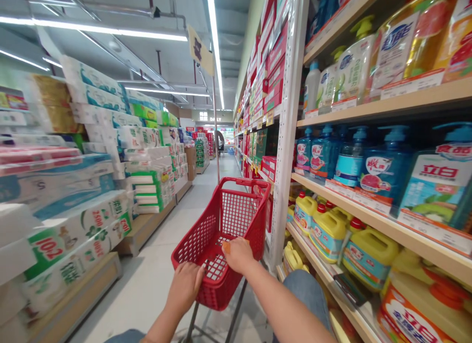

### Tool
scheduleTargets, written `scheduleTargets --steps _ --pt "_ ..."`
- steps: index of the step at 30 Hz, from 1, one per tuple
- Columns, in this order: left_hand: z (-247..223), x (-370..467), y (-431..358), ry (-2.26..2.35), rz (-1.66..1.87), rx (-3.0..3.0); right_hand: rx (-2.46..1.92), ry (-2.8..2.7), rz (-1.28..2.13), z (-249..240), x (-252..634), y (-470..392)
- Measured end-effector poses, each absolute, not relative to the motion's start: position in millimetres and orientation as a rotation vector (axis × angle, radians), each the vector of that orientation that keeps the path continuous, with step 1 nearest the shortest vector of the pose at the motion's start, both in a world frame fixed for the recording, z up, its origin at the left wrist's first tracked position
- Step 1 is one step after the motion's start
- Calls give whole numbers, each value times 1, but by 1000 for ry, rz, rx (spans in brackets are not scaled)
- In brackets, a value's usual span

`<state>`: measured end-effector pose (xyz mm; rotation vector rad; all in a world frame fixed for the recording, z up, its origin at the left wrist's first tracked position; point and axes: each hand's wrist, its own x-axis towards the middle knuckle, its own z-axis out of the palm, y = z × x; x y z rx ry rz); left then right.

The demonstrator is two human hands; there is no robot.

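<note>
A red plastic shopping cart (236,225) with perforated walls stands in front of me, its basket holding nothing that I can see. My left hand (188,279) is closed over the near left part of the rim. At the near right side of the basket, my right hand (239,256) is curled closed. A small orange piece (248,244) shows around its fingers; its kind cannot be made out. Dark metal legs (236,308) carry the basket. From its far end rises a thin pole (216,126) with a yellowish sign (200,50) on top.
Close on my right are shelves (387,99) with pump bottles (376,168) and yellow detergent jugs (368,257). Stacked tissue packs (84,225) line the left side on low wooden platforms (81,298). Between them a pale floor aisle (165,239) runs ahead. Red boxes (275,62) fill farther shelves.
</note>
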<state>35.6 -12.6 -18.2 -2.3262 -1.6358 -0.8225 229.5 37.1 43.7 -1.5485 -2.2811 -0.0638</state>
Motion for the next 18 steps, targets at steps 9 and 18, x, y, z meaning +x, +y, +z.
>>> scheduleTargets --steps 9,18 --pt "-10 43 -1 -1700 -651 -2493 -1333 -2568 -133 34 230 0" --pt "-3 70 1 -1769 -407 -2382 -1603 -2218 -47 13 242 -6"
